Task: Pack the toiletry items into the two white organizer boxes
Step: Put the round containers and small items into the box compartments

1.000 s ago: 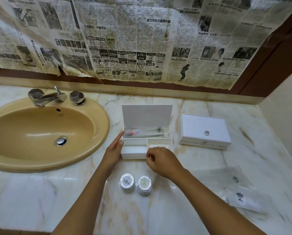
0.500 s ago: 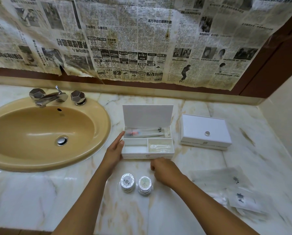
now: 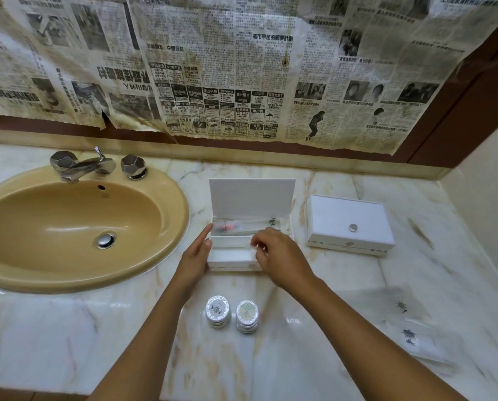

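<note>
An open white organizer box (image 3: pixel 230 261) stands on the marble counter with its lid (image 3: pixel 252 198) raised. A clear toothbrush packet (image 3: pixel 242 227) lies in its rear compartment. My left hand (image 3: pixel 194 256) rests flat against the box's left side, fingers straight. My right hand (image 3: pixel 282 256) hovers over the front right compartment with fingers curled; I cannot see whether they pinch anything. A second white box (image 3: pixel 349 221) sits closed to the right. Two stacks of round wrapped soaps (image 3: pixel 218 309) (image 3: pixel 246 314) stand in front of the open box.
A beige sink (image 3: pixel 68 227) with a chrome tap (image 3: pixel 80 166) fills the left side. Clear sachets (image 3: pixel 398 311) (image 3: pixel 415 340) lie on the counter at the right. Newspaper covers the wall behind. A tiled side wall bounds the counter at the far right.
My right hand drew back toward the soaps half a second ago, and has now returned over the box's front right compartment. My left hand stayed against the box.
</note>
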`<state>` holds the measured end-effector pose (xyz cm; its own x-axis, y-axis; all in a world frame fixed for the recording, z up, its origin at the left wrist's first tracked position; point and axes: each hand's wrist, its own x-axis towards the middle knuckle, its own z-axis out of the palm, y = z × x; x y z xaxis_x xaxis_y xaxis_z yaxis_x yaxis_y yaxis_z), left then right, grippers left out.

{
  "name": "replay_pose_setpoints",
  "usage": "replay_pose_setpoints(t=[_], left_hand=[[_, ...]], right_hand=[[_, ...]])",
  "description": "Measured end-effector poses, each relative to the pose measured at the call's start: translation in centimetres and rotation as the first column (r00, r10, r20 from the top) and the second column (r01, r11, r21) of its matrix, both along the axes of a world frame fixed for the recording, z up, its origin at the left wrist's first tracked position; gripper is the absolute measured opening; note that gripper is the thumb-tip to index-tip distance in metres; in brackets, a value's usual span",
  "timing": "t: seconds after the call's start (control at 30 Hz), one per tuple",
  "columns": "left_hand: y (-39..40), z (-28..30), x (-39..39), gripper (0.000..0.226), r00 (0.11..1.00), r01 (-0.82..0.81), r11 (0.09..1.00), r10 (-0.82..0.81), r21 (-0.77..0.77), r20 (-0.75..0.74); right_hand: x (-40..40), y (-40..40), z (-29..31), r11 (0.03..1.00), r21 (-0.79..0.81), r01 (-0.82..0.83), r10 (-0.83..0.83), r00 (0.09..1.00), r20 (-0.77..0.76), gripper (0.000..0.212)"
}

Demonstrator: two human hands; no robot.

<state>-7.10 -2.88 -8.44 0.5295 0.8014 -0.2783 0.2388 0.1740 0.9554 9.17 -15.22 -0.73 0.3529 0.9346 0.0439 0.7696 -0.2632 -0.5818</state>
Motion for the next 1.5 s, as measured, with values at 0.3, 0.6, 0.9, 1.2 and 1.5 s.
replay_pose_setpoints(t=[0.3,0.6,0.9,1.2,1.5], left_hand=[[0.1,-0.2,-0.1,0.033,1.0,0.002,1.0,-0.002,-0.018,0.016],[-0.1,0.1,0.0,0.033,1.0,-0.004,1.0,0.005,-0.031,0.015],[-0.3,0.6,0.0,0.033,1.0,-0.009,1.0,0.009,-0.028,0.017],[-0.1,0.3,0.0,0.033,1.0,-0.001,1.0,0.001,-0.013,0.02],[-0.2,0.5,0.0,0.033,1.0,-0.001,1.0,0.002,-0.03,0.018]], right_hand=[[1.4,0.1,-1.3,0.988,-0.128,0.091,-0.071,0.985,0.158,0.029],[1.7,0.4,-2.9,0.981,-0.185,0.059,-0.012,0.969,0.246,0.038],[0.1,0.1,-1.3,0.99,-0.136,0.037,-0.014,0.986,0.165,0.031],[-4.2,-1.3,0.4,0.902,-0.378,-0.209,0.213,0.977,-0.032,0.039],[-5.8,-3.6,-2.6,0.764,-0.573,-0.298,0.409,0.91,0.072,0.054]])
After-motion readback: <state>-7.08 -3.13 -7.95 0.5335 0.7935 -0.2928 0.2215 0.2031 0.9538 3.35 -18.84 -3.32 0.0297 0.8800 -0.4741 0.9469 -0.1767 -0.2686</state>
